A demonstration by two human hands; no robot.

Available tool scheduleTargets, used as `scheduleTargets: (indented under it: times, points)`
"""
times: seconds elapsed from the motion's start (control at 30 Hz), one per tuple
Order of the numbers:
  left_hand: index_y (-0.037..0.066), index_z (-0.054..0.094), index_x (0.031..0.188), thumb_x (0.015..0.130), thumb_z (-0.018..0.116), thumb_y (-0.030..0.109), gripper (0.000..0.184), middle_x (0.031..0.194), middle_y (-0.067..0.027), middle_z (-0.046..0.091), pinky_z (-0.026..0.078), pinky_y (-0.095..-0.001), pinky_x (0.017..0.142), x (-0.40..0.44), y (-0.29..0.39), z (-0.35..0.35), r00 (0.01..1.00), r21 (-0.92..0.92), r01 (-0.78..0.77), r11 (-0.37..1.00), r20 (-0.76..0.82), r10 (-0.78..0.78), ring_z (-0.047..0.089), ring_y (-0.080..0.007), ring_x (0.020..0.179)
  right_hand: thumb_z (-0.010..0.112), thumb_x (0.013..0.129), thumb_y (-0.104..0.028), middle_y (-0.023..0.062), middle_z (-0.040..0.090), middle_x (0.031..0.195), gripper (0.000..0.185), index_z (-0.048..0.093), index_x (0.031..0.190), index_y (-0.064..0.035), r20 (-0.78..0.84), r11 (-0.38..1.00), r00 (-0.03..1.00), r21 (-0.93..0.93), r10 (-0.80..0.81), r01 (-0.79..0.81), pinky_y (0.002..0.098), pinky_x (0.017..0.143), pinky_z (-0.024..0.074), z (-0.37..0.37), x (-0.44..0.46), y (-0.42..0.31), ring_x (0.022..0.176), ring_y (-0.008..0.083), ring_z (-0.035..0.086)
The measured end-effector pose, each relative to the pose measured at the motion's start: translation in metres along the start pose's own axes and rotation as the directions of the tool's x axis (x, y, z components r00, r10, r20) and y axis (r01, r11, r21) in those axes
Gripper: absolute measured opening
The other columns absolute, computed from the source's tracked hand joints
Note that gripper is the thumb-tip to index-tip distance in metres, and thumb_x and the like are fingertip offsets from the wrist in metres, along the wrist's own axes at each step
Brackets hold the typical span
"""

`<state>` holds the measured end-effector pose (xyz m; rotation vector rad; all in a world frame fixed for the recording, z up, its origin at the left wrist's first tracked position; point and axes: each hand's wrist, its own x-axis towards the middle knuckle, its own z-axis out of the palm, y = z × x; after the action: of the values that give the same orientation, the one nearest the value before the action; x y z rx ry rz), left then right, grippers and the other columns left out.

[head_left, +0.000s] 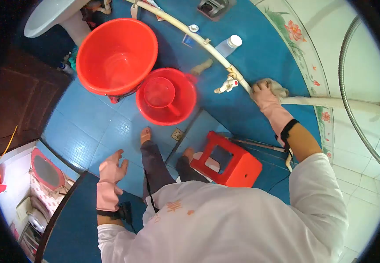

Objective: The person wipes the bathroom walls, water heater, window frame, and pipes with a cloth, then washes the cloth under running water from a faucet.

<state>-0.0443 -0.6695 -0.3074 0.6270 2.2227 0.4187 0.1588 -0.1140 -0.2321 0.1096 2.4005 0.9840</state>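
Note:
My right hand (266, 101), in a pink rubber glove, presses a crumpled greyish cloth (278, 87) against the blue tiled wall. Its fingers are curled over the cloth, right where the white pipe (179, 24) meets the corner of its run. Just left of that hand, a white tap (227, 84) juts from the pipe. My left hand (112, 173), gloved in pink too, hangs over the blue floor with nothing in it, thumb and fingers apart.
A large red basin (130, 30) stands beside a smaller red tub (189, 92) holding a red dipper (160, 91). A red stool (241, 168) is near my feet. A white-capped bottle (230, 44) sits behind the pipe; a metal hose (343, 65) hangs at right.

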Motion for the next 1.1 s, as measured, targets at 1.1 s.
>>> scheduleTargets:
  times: [1.1]
  points:
    - [0.011, 0.060, 0.113, 0.084, 0.059, 0.030, 0.035, 0.096, -0.0152, 0.066, 0.050, -0.0430, 0.079, 0.122, 0.143, 0.076, 0.706, 0.148, -0.689, 0.709, 0.356, 0.612, 0.063, -0.0340, 0.094, 0.073, 0.067, -0.015, 0.0103, 0.059, 0.113, 0.043, 0.062, 0.109, -0.0156, -0.129, 0.474, 0.745, 0.838, 0.655, -0.271, 0.0458, 0.091, 0.0421, -0.007, -0.022, -0.060, 0.105, 0.0369, 0.052]
